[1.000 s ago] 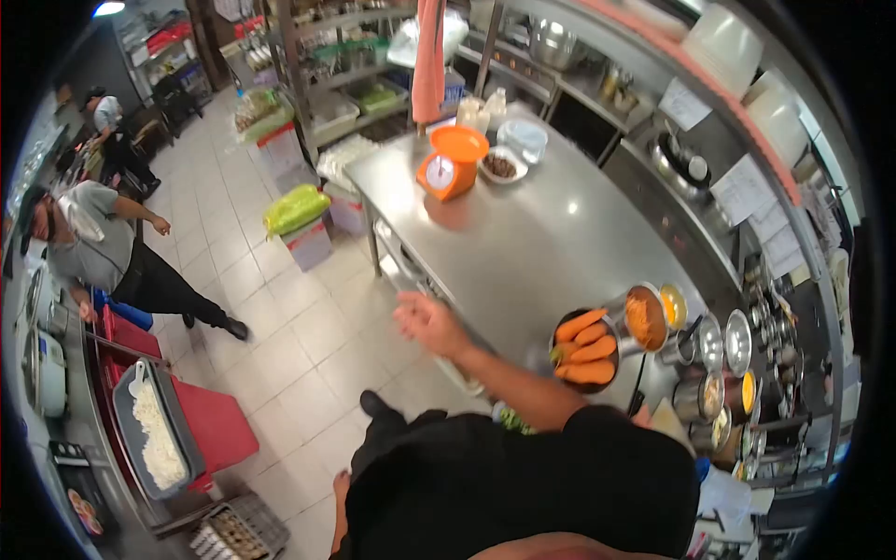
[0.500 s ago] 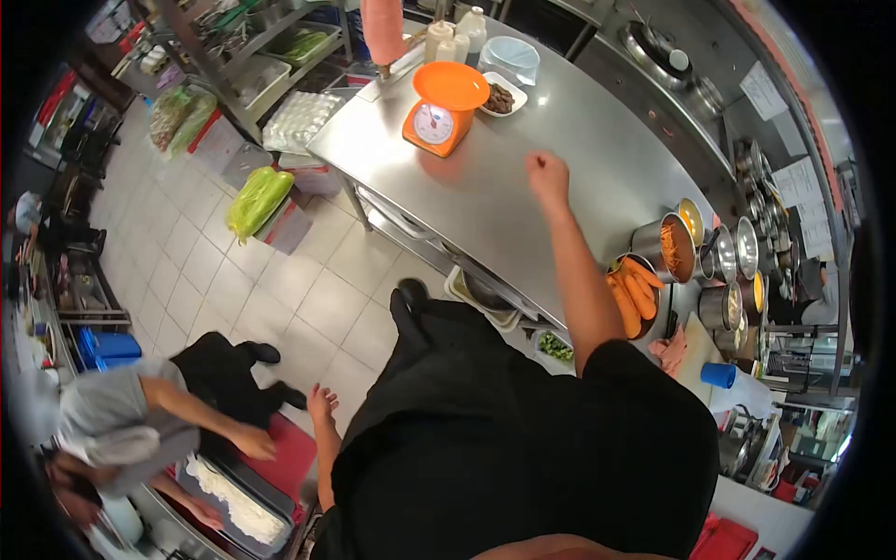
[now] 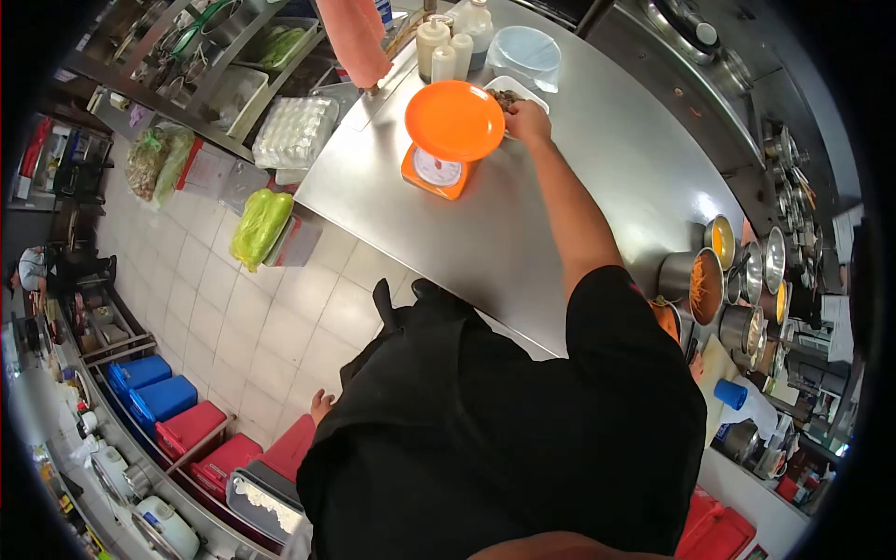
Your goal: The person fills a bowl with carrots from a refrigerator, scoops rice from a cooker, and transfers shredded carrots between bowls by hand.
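Note:
My right hand reaches over the near side of a white dish. Its fingers are closed on dark pieces in the dish; the fingertips are partly hidden. Just left of that hand stands an orange kitchen scale with a round orange pan, and the pan holds nothing. My left hand hangs low beside my body, above the floor. Only part of it shows, with the fingers a little apart and nothing seen in them.
Squeeze bottles and a bag-lined tub stand behind the scale on the steel table. Metal pots line the right. A pink cloth hangs at the top. Blue bins and red bins are at lower left.
My right hand has moved forward from above the bare tabletop into the white dish. My left hand is now mostly hidden by my body. The co-worker at lower left has gone from view.

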A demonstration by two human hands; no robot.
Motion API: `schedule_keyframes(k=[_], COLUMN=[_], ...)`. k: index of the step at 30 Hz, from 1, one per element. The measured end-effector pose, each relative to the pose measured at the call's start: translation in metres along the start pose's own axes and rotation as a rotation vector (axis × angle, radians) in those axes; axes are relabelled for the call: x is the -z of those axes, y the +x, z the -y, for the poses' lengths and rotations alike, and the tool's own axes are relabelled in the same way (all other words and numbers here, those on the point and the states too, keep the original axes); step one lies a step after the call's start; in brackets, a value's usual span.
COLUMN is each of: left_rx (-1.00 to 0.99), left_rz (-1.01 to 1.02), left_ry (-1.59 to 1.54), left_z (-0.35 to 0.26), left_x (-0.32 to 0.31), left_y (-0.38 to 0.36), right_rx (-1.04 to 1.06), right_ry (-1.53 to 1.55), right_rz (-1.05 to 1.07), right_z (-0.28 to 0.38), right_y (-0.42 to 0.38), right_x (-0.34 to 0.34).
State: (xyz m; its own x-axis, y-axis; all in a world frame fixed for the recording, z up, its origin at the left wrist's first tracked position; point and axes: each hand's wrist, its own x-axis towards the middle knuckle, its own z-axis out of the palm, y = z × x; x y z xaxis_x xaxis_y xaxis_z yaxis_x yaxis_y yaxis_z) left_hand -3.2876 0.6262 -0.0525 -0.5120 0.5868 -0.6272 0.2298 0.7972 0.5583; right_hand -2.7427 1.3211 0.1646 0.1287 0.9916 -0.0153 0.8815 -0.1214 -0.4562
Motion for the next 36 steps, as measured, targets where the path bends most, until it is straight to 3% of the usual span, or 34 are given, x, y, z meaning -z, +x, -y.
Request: schedule_keyframes(k=[3,5,8,9,12,15,18,21,22,25,31,32,34,36], left_rx=[-0.072,0.001,-0.030,0.056,0.250,0.278,0.250,0.268,0.262,0.238,0.270,0.287,0.324,0.386], left_rz=[0.024,0.113,0.116,0.087,0.013,-0.015,-0.013,0.001,-0.011,-0.071,-0.244,-0.255,-0.311,-0.401], left_ry=[0.060,0.198,0.101,-0.047,-0.370,-0.417,-0.391,-0.375,-0.401,-0.433,-0.681,-0.724,-0.816,-0.910], left_z=[-0.058,-0.103,-0.083,-0.101,-0.170,-0.189,-0.189,-0.187,-0.183,-0.169,-0.103,-0.086,-0.044,0.005], left_x=[0.003,0.007,0.002,0.005,0.016,0.021,0.026,0.034,0.038,0.051,0.084,0.086,0.097,0.108], left_y=[0.006,0.011,0.047,0.046,0.038,0.046,0.051,0.054,0.057,0.062,0.040,0.037,0.028,0.016], right_rx=[0.025,0.055,0.077,0.089,-0.126,0.060,0.548,0.840,1.077,1.747,1.991,1.888,1.735,1.538], right_ry=[-0.043,-0.036,0.084,0.143,0.937,1.490,1.655,1.545,1.649,1.433,1.661,1.616,1.583,1.613], right_rz=[-0.031,-0.055,-0.100,-0.121,-0.231,-0.183,-0.021,0.049,0.169,0.655,0.918,1.120,1.188,1.025], right_z=[-0.003,-0.009,-0.026,-0.028,-0.013,0.007,0.088,0.194,0.238,0.343,0.493,0.513,0.556,0.591], right_y=[0.014,0.021,0.020,0.023,0.004,-0.023,-0.083,-0.150,-0.170,-0.195,-0.288,-0.299,-0.329,-0.363], right_x=[-0.012,-0.019,-0.023,-0.022,0.002,0.045,0.110,0.144,0.153,0.182,0.158,0.158,0.135,0.076])
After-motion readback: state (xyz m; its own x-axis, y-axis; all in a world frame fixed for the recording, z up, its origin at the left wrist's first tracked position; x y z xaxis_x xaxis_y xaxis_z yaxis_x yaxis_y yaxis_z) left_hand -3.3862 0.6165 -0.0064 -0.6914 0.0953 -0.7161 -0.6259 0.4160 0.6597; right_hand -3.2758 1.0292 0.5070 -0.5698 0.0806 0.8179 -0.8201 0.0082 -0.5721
